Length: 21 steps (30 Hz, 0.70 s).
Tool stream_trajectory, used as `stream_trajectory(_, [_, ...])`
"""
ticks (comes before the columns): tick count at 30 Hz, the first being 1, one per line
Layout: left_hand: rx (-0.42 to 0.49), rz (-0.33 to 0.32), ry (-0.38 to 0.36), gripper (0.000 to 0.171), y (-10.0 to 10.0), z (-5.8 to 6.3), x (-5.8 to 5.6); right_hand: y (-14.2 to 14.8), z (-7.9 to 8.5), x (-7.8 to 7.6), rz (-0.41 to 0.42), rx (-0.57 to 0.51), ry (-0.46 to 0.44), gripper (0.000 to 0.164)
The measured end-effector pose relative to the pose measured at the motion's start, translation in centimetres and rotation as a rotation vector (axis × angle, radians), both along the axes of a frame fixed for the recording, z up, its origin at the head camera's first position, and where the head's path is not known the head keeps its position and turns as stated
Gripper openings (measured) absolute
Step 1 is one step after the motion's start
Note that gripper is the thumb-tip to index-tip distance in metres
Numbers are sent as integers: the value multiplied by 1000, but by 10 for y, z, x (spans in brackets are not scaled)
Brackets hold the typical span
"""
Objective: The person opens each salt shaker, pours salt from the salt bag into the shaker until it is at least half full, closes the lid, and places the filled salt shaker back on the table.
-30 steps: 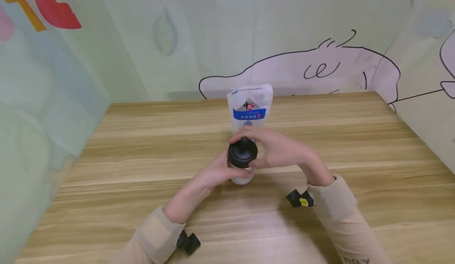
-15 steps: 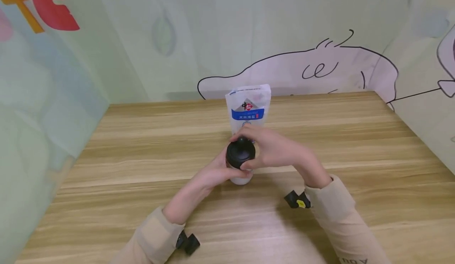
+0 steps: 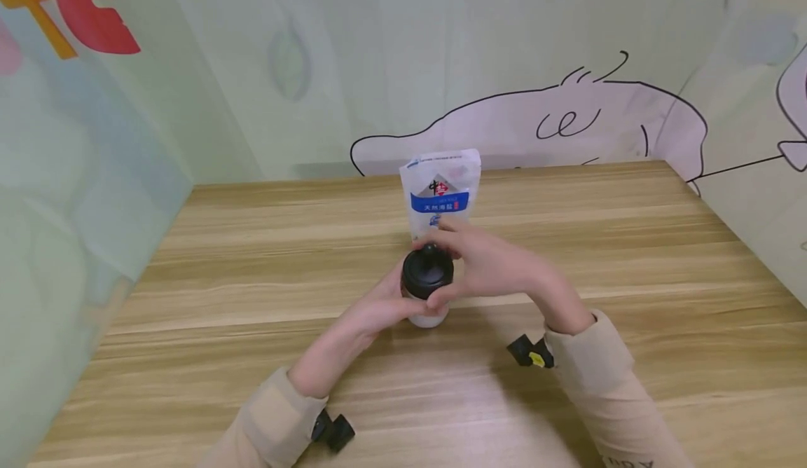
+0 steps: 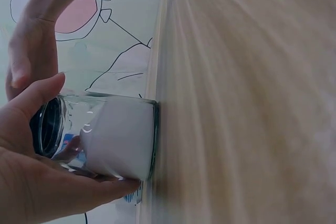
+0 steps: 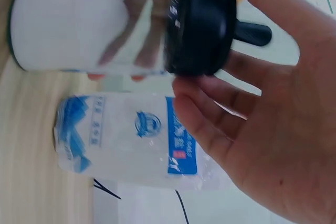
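Note:
A clear glass jar (image 4: 123,135) stands upright on the table, partly filled with white, salt-like contents. Its black lid (image 3: 427,272) has a small knob (image 5: 253,33) on top. My left hand (image 3: 372,312) grips the jar's glass body, its thumb across the near side. Around the lid's rim curl the thumb and fingers of my right hand (image 3: 492,261); the fingertips touch the edge in the right wrist view, while the palm is off the knob. Just behind the jar, a white and blue pouch (image 3: 440,188) with Chinese print stands upright, its lower part hidden by my right hand.
The wood-grain table (image 3: 252,258) stretches to both sides and in front of the jar. A printed cloth backdrop (image 3: 208,69) with cartoon drawings rises behind the table and along its sides. Small black wrist cameras (image 3: 334,431) hang below the sleeve cuffs.
My right hand's fingers have shifted around the lid's rim, with the upper fingers now more spread. The left hand, jar and pouch have stayed in place; the view has shifted slightly.

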<state>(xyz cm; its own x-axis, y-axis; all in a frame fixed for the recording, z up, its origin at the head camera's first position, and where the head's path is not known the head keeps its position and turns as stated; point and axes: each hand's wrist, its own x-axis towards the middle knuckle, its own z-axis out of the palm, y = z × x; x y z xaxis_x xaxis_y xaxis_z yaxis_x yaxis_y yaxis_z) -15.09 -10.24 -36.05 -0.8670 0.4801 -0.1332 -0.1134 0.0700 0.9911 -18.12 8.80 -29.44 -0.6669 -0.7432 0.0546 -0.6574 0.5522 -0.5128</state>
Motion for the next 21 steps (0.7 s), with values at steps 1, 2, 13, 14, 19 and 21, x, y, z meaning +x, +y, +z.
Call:
stream_trajectory(1, [0,4,0,78,0,0,0,2,1,0,0,2,-23,65])
stream_trajectory(2, [-4,8,1,78,1,0,0,4,2,0,0,4,-41,64])
stream_trajectory(13, [-52,33,-17,79,1,2,0,8,2,-4,38,-35,-84,64])
stream_trajectory(14, [-48,29,-16,80,1,2,0,7,1,-5,50,-36,-81,67])
stream_trajectory(19, [-12,3,-15,83,1,1,-1,3,-1,-5,94,-47,-74,70])
stream_trajectory(21, [4,-7,-17,84,1,1,-1,2,-2,-4,92,-48,-61,67])
